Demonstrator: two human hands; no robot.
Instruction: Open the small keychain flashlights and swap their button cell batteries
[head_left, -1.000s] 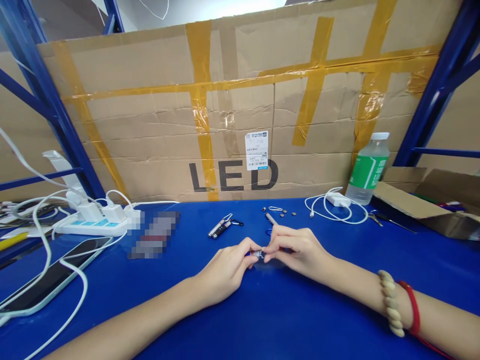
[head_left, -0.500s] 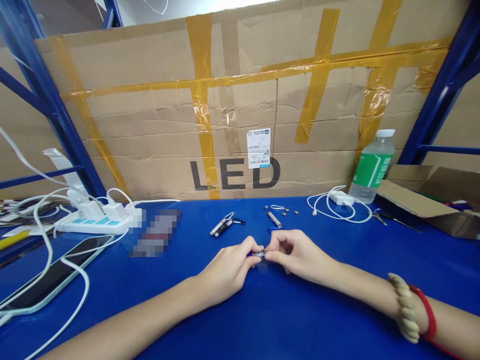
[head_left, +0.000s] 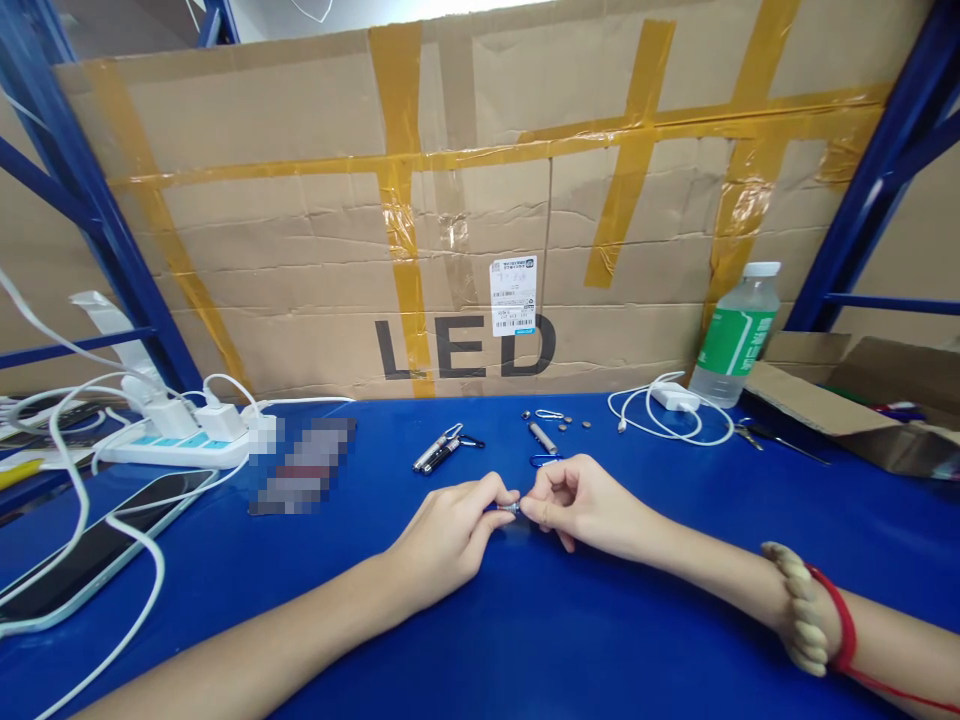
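Above the table, my left hand (head_left: 454,525) pinches a small silvery cylindrical part (head_left: 509,508), which looks like a piece of a keychain flashlight. My right hand (head_left: 581,502) is closed at the other end of that part, thumb and finger together; the fingertips hide most of it. Just beyond the right hand lie a blue carabiner (head_left: 545,461) and a grey flashlight tube (head_left: 542,438). Several button cells (head_left: 568,420) and a silver carabiner (head_left: 550,414) rest farther back. Two keychain flashlights (head_left: 439,453), one silver and one black, lie side by side beyond the left hand.
A power strip (head_left: 180,445) with white cables and a phone (head_left: 105,540) are on the left, beside a blurred-out item (head_left: 304,468). A white charger (head_left: 675,397), a bottle (head_left: 739,335) and an open carton (head_left: 840,410) stand right. Cardboard (head_left: 300,270) walls the back.
Both hands stay pinched at the small part, and its visible piece looks slightly different between the fingertips. The right fingers have shifted a little. The whole view has moved slightly.
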